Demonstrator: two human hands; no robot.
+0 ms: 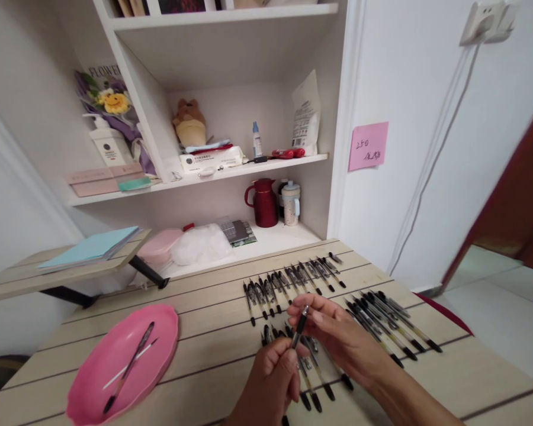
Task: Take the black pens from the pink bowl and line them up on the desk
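Above the slatted tabletop, my left hand (273, 373) is closed around the barrel of a pen (301, 326). The pen has a black grip and a silver tip that points up and away from me. Beside the tip is my right hand (337, 337), its fingers curved loosely behind the pen and its thumb apart from them. Whether those fingers touch the pen is unclear. Below and partly behind my hands lies a group of pens (313, 381). Another row of pens (266, 296) lies beyond, and more pens (393, 322) lie to the right.
A pink tray (160, 367) at the left holds a pen (128, 367) and a thin white stick. A raised stand (9, 284) with blue paper (91, 247) stands at the back left. Behind the table are white shelves (231, 174) with a red jug (265, 204).
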